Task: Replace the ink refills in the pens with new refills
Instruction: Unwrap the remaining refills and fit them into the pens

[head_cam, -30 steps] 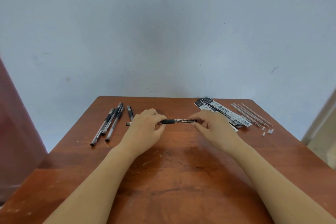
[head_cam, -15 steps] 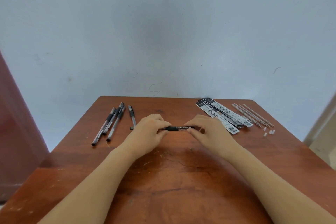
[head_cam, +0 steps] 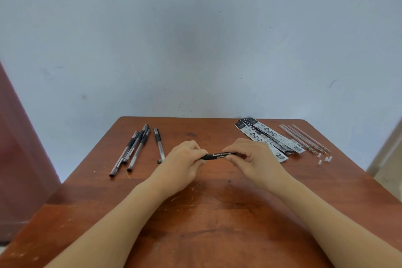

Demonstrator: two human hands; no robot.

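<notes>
A black pen (head_cam: 214,156) with white lettering lies level between both hands over the middle of the wooden table (head_cam: 217,213). My left hand (head_cam: 181,164) grips its left end with curled fingers. My right hand (head_cam: 253,160) pinches its right end between thumb and fingers. Only a short middle stretch of the pen shows. Three grey pens (head_cam: 132,150) lie together at the far left, and a single pen (head_cam: 159,144) lies just right of them. Refill packets (head_cam: 266,135) and several loose thin refills (head_cam: 304,138) lie at the far right.
Small white caps (head_cam: 325,159) are scattered near the loose refills by the table's right edge. A pale wall stands behind the table. A dark red surface (head_cam: 19,159) stands to the left of the table.
My hands have drawn closer together along the pen, so less of its barrel shows between them. They have also come slightly nearer to me. The pens and packets have not moved.
</notes>
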